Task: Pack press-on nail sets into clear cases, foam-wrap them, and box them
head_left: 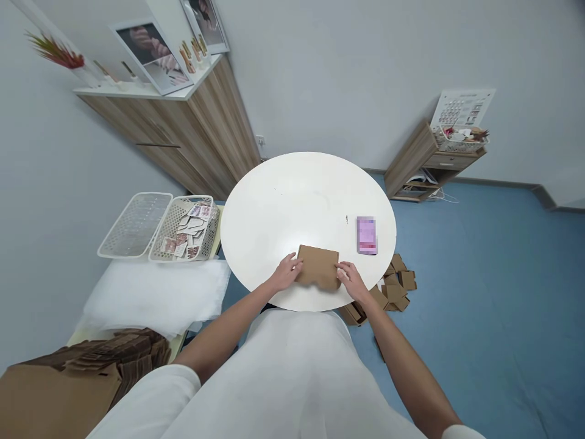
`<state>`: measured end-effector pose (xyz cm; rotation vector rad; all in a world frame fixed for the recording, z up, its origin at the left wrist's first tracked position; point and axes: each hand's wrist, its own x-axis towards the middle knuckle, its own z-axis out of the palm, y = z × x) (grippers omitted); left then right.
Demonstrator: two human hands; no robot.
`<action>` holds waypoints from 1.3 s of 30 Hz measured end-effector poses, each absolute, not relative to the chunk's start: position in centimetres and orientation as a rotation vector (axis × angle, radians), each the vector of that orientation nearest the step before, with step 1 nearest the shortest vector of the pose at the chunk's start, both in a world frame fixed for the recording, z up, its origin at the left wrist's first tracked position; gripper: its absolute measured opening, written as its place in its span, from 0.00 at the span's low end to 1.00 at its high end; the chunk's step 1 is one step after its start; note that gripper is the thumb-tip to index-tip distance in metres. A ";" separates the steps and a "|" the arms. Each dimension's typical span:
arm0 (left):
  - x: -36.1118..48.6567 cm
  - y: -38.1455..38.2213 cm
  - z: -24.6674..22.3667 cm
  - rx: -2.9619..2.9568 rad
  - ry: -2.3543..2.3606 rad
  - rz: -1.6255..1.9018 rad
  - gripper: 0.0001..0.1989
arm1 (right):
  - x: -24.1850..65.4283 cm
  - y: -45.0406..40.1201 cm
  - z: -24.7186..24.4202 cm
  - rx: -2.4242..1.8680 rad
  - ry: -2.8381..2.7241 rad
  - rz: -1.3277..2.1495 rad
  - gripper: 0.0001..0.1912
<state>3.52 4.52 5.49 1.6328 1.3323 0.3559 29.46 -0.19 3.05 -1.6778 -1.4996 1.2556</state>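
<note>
A brown cardboard box lies near the front edge of the round white table. At its left side, my left hand touches the edge with bent fingers. My right hand is on the opposite side, its fingertips against the box's right edge. Together the two hands hold the box between them. To the right of it on the table lies a pink and purple rectangular item, blurred in the picture. A tiny dark object is just left of that item.
Left of the table are a basket of printed cards, another white basket, white sheets and stacked flat cardboard. Small cardboard boxes lie on the floor at right. A wooden cabinet stands behind left.
</note>
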 end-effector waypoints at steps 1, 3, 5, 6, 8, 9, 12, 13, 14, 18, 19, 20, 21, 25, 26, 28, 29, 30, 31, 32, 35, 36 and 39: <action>3.6 4.2 5.2 1.703 1.363 0.314 0.27 | 29.1 -0.6 2.9 -1.707 -1.539 1.213 0.26; 3.7 3.6 4.7 1.799 1.418 0.236 0.26 | 28.5 -1.1 2.5 -1.754 -1.594 1.161 0.25; 3.8 3.4 4.2 1.838 1.442 0.198 0.25 | 27.9 -1.3 2.3 -1.796 -1.615 1.114 0.24; 3.8 3.3 4.0 1.835 1.448 0.201 0.26 | 27.7 -1.4 2.4 -1.808 -1.618 1.093 0.23; 3.6 3.1 3.7 1.791 1.456 0.252 0.28 | 27.6 -1.5 2.5 -1.805 -1.608 1.068 0.23; 3.5 3.1 3.7 1.752 1.458 0.291 0.29 | 27.5 -1.7 2.6 -1.795 -1.592 1.060 0.24; 3.1 2.8 3.7 1.617 1.441 0.390 0.31 | 27.5 -2.6 2.8 -1.774 -1.526 1.056 0.26; 3.0 2.7 3.8 1.586 1.415 0.407 0.31 | 27.4 -2.9 2.7 -1.776 -1.511 1.070 0.27; 3.0 2.6 4.0 1.568 1.378 0.423 0.32 | 27.3 -3.2 2.7 -1.776 -1.504 1.095 0.29; 3.1 2.3 4.8 1.586 1.234 0.535 0.32 | 27.0 -3.7 2.7 -1.720 -1.513 1.182 0.35; 3.1 2.3 5.0 1.602 1.240 0.550 0.32 | 27.0 -3.5 3.0 -1.711 -1.512 1.171 0.35; 3.0 2.4 5.2 1.623 1.258 0.553 0.32 | 27.1 -3.3 3.3 -1.711 -1.512 1.150 0.35; 2.9 2.5 5.4 1.649 1.283 0.547 0.33 | 27.2 -3.0 3.6 -1.716 -1.516 1.127 0.35; 2.8 3.4 6.0 1.758 1.348 0.470 0.33 | 27.7 -1.3 5.1 -1.759 -1.574 1.108 0.37; 2.9 3.7 6.1 1.777 1.371 0.429 0.29 | 27.8 -0.9 5.4 -1.769 -1.586 1.125 0.36; 3.2 4.3 6.2 1.806 1.442 0.327 0.24 | 27.7 -0.1 5.7 -1.786 -1.600 1.157 0.32; 3.3 4.5 6.2 1.819 1.485 0.283 0.23 | 27.7 0.2 5.9 -1.793 -1.602 1.161 0.30; 3.5 4.7 6.3 1.829 1.528 0.250 0.23 | 27.6 0.5 6.0 -1.799 -1.603 1.153 0.29; 3.7 4.8 6.3 1.839 1.565 0.229 0.23 | 27.4 0.8 6.0 -1.809 -1.601 1.133 0.28; 3.8 4.8 6.3 1.851 1.594 0.219 0.25 | 27.3 1.0 6.1 -1.822 -1.596 1.106 0.28; 4.1 4.6 6.4 1.881 1.641 0.245 0.29 | 26.8 1.4 6.5 -1.864 -1.551 1.047 0.28; 4.1 4.5 6.3 1.885 1.645 0.269 0.29 | 26.7 1.5 6.6 -1.869 -1.527 1.050 0.27; 4.0 4.1 6.3 1.882 1.619 0.362 0.30 | 26.5 1.5 7.0 -1.823 -1.444 1.131 0.26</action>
